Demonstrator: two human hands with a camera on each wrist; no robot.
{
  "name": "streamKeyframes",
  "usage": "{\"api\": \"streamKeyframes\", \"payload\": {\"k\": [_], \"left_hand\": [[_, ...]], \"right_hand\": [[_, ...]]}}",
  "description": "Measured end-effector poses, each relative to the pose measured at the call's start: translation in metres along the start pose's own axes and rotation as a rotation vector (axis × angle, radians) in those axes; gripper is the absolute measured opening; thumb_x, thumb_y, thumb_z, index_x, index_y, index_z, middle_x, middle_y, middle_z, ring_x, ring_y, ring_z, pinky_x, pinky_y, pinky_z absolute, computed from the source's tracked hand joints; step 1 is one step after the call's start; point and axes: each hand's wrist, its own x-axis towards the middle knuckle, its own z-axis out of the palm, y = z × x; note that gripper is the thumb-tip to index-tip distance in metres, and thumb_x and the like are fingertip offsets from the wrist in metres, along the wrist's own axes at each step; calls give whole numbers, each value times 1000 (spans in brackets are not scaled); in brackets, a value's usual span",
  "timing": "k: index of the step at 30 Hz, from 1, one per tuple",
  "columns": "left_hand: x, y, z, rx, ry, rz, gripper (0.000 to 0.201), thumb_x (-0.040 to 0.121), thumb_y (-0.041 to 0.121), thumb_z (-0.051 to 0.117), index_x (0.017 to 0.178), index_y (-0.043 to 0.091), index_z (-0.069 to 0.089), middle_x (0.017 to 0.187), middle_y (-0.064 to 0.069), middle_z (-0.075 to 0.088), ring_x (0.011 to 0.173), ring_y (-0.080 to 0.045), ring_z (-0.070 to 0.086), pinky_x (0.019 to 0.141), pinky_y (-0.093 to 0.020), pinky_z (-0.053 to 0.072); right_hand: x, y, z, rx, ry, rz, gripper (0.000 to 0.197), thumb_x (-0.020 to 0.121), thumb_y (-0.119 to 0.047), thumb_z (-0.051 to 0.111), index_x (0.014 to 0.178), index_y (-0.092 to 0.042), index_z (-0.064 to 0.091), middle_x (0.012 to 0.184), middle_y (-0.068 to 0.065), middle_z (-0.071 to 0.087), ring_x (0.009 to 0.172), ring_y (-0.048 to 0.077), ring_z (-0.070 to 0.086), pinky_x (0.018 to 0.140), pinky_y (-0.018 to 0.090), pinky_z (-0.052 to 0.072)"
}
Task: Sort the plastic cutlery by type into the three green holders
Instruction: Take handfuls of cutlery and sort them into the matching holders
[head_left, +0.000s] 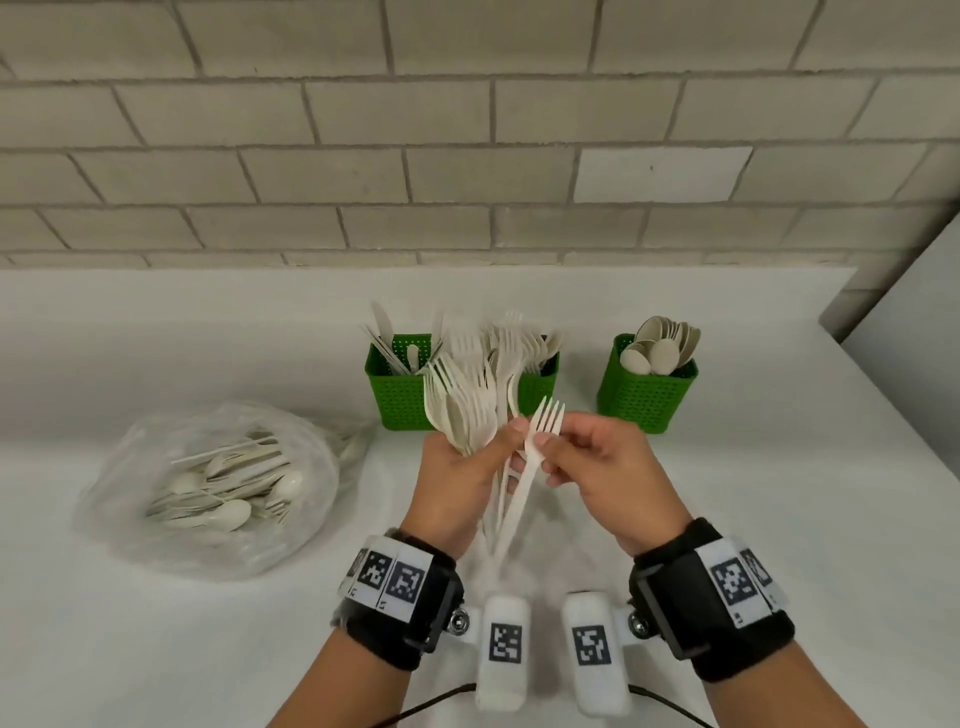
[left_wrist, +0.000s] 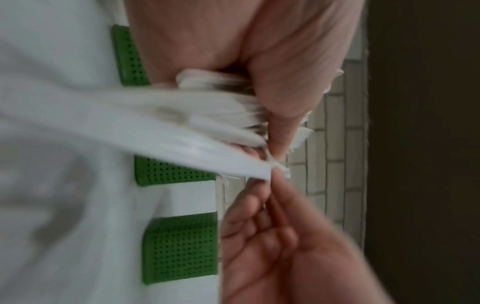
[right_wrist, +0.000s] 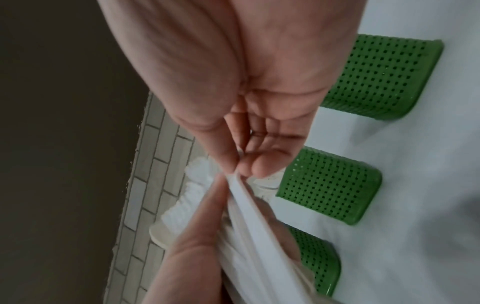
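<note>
My left hand grips a fanned bundle of white plastic forks and spoons by the handles, heads pointing up. My right hand pinches a single white fork at its neck, right beside the bundle, and its handle still runs down among the other handles. Behind stand three green holders: the left one has knives, the middle one has forks, and the right one has spoons. In the right wrist view my thumb and fingertips close on the fork handle. The left wrist view shows the bundle blurred under my thumb.
A clear plastic bag with several mixed spoons, forks and knives lies on the white counter to the left of my hands. A grey brick wall rises just behind the holders. The counter ends at the far right.
</note>
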Motion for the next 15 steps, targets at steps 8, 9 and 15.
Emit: {"api": "streamKeyframes", "payload": {"k": [8, 9, 15], "left_hand": [[1, 15, 15, 1, 42, -6, 15, 79, 1, 78, 80, 10, 65, 68, -6, 63, 54, -19, 54, 50, -28, 46], [3, 18, 15, 16, 22, 1, 14, 79, 2, 78, 82, 10, 67, 70, -5, 64, 55, -19, 55, 51, -28, 47], [20, 37, 7, 51, -38, -6, 14, 81, 12, 79, 90, 5, 70, 78, -14, 70, 65, -24, 62, 59, -32, 53]], "right_hand": [[20, -16, -4, 162, 203, -8, 17, 103, -20, 46, 93, -13, 58, 72, 7, 58, 51, 21, 58, 52, 34, 52], [25, -17, 0, 147, 177, -6, 19, 101, -23, 49, 91, -12, 60, 71, 7, 56, 50, 17, 51, 50, 30, 45], [36, -34, 12, 354, -66, 90, 38, 94, -48, 55, 100, -12, 63, 71, 2, 52, 53, 10, 43, 49, 23, 34]]}}
